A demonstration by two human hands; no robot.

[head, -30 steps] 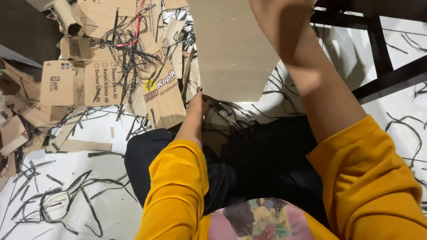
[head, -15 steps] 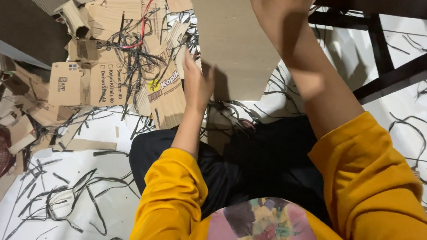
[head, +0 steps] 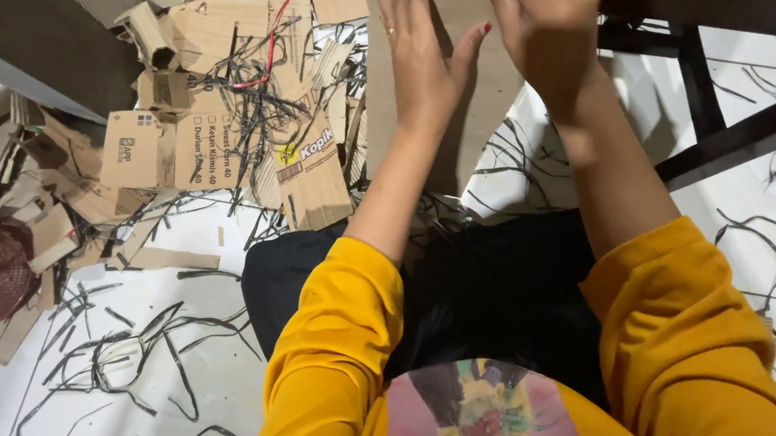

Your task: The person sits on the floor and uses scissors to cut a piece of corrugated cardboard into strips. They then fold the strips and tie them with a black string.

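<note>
Head view shows the left hand (head: 420, 63) and right hand (head: 543, 34), fingers spread flat, pressing a cardboard sheet (head: 484, 116) upright before the black lap (head: 482, 287); it looks light, stiff, creasable, best gripped by its side edges.

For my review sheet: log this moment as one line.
left hand: flat on cardboard sheet | right hand: on sheet top | cardboard scraps left

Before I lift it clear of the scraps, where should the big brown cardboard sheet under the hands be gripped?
Probably by its two long side edges, one hand from each side. The cardboard sheet is broad, flat and thin, and the left hand and right hand are already on it. Its near edge is bare too.
</note>
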